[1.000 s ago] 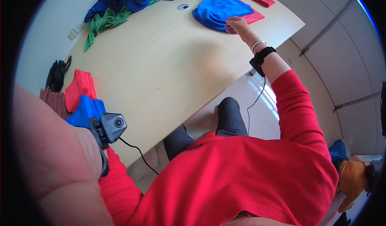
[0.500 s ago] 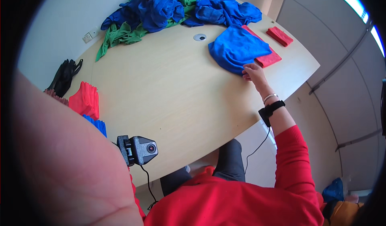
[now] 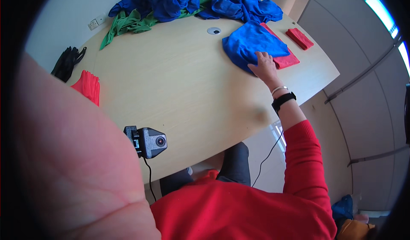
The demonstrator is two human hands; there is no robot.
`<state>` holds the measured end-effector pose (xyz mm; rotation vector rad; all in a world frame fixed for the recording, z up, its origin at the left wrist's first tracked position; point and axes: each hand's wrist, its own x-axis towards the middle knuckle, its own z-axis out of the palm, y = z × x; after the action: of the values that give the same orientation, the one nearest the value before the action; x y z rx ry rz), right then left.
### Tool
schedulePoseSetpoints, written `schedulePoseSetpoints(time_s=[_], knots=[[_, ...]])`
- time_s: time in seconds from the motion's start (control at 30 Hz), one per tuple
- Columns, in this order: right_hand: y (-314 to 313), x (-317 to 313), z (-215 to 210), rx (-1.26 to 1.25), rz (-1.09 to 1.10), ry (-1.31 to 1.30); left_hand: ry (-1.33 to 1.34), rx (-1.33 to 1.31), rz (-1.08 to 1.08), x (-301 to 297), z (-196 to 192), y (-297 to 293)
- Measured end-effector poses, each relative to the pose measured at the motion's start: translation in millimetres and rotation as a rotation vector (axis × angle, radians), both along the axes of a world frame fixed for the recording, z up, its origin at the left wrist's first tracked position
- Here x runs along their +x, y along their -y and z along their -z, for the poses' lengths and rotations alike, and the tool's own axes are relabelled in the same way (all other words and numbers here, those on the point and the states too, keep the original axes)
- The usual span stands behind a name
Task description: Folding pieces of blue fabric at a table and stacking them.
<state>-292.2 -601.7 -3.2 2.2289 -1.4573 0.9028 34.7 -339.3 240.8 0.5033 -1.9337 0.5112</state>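
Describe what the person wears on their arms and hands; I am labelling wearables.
The right hand is bare. Its wrist carries a thin silver bracelet and a black wristband, above a red long sleeve pushed up the forearm. The left hand is a close blur; a small grey camera unit with a black cable shows beside it.

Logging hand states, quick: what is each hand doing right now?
Left hand: too close and blurred, cannot be told.
Right hand: open, flat on the blue cloth.

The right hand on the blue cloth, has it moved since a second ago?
Yes. The right hand slid off the red cloth toward the blue cloth's near edge.
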Motion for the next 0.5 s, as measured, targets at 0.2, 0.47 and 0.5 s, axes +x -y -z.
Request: schedulePoseSetpoints(time_s=[0.2,0.47,0.5], knots=[[23.2,4.5,11.1,0.291,0.049,-0.023,0.047,-0.004,0.054,-13.4,-14.3,-25.0],[-71.7,86.5,-40.0,0.372,-0.466,0.288,0.127,-0.031,0.077,-37.1,-38.1,-47.8],[-96.6,105.3,-50.4,0.405,-0.554,0.261,0.147,-0.038,0.055,-40.7,-45.7,-64.9]])
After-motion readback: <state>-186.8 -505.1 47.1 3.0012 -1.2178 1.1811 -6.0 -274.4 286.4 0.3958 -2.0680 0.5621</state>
